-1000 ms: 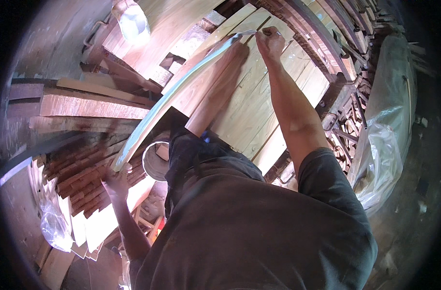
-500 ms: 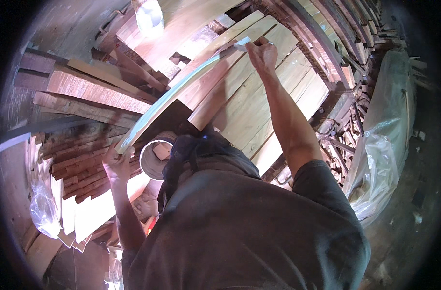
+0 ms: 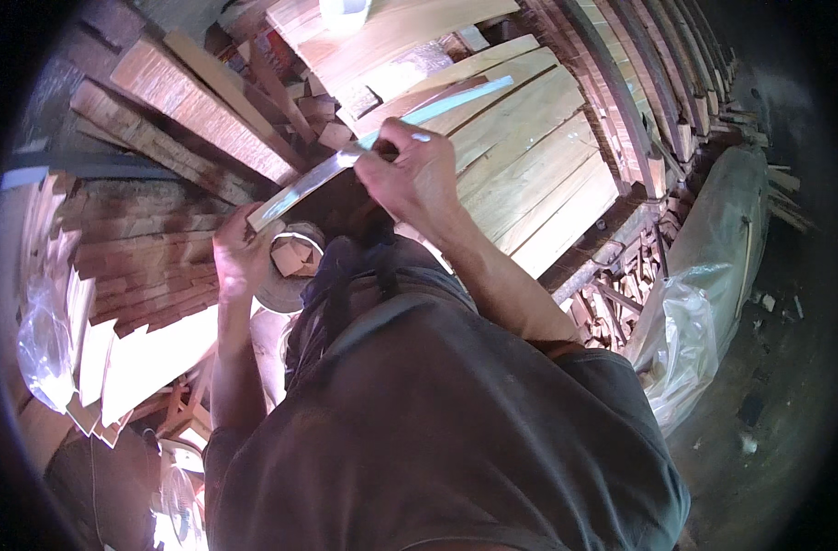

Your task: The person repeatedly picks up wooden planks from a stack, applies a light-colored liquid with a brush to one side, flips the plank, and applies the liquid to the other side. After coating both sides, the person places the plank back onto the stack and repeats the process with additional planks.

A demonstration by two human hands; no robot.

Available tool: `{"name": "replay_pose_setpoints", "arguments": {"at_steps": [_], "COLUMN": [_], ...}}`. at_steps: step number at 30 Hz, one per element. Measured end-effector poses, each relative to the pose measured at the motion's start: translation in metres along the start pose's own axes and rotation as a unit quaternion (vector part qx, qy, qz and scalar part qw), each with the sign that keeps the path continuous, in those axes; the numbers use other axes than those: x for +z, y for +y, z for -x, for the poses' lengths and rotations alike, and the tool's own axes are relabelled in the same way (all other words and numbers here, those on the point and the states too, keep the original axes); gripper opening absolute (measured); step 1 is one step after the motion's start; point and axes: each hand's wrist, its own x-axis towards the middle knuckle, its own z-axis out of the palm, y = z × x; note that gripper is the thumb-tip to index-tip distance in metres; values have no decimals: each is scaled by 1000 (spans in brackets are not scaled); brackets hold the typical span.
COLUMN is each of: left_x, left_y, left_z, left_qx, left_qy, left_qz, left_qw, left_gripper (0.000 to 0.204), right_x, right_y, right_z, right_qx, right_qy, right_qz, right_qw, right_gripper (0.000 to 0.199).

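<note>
The narrow wooden strip extends diagonally from the left hand toward the upper right; its far end lies over a row of pale planks. Contact between this end and the planks cannot be determined. The visible far section of the strip is pale blue.

Left hand: the fingers are closed around the near end of the strip. Right hand: positioned about midway along the strip, with the fingers curled and closed on 1 small pale tool; the type of tool cannot be determined.

A round bucket containing wood offcuts is located just beside the left hand, on its right. A stack of brown wood pieces is located to the left of the same hand. A plastic-wrapped bundle is located well apart, at the far right.
</note>
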Motion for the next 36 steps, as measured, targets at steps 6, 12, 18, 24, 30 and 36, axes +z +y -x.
{"name": "replay_pose_setpoints", "arguments": {"at_steps": [6,12,18,24,30,36], "left_x": [1,-8,-2,-3,-2,4], "left_y": [5,-17,9,25,18,9], "left_z": [-4,-9,-4,-2,0,4], "left_qx": [-11,35,-5,-61,-27,-73], "left_qy": [18,24,48,42,53,66], "left_qz": [38,-36,79,93,96,56], "left_qw": [999,998,996,993,994,994], "left_gripper": [30,33,32,23,30,33], "right_x": [47,34,28,63,46,45], "right_y": [-52,-60,-28,-55,-24,-55], "right_z": [14,1,-1,7,1,14], "right_qx": [-163,143,159,128,174,83], "right_qy": [-19,-130,-41,-159,-87,-119], "right_qz": [-12,-316,-316,-365,-348,-328], "right_qw": [986,929,934,908,917,933], "right_gripper": [17,10,12,10,13,10]}}
